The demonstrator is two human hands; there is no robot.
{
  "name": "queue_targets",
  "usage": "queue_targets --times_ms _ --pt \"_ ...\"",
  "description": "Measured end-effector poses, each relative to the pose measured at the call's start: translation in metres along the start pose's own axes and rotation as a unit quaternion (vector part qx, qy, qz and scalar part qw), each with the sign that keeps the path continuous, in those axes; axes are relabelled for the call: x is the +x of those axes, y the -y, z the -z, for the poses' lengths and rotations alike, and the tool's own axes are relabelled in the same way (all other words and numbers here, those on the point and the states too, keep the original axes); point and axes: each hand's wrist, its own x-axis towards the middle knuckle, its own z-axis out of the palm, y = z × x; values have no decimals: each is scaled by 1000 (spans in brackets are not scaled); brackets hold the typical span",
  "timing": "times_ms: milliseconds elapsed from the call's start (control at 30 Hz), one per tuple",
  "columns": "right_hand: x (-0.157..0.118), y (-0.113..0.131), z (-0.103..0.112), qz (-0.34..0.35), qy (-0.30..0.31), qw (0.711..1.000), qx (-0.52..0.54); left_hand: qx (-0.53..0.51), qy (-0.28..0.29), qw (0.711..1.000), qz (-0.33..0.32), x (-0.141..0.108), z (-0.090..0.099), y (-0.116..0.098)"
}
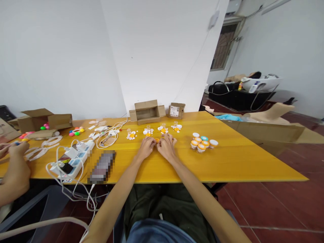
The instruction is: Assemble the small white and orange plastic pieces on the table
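Observation:
My left hand (146, 147) and my right hand (166, 146) meet over the middle of the table, both with curled fingers. Between their fingertips is a small round orange plastic piece (157, 140), gripped from both sides and partly covered. Just beyond the hands lie small heaps of parts: an orange ring with white bits (131, 136), another orange ring (148, 134), and white discs (179, 127). Small clear cups (163, 125) stand behind the heaps. To the right of my right hand is a group of lidded jars (201, 147) with orange, white and teal tops.
Two cardboard boxes, one open (147, 113) and one smaller (176, 110), stand by the wall. On the left lie a phone (102, 167), a power strip (77, 162) and tangled white cables (111, 135). A co-worker's hand (19, 150) works at the far left.

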Motion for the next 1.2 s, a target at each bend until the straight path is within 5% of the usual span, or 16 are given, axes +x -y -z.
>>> queue_targets --times_ms 633,1200 --pt "-2 9 14 -51 19 999 -2 58 40 996 -61 -2 0 1" --pt "1 1 0 -39 -61 997 11 83 53 992 -80 -4 1 0"
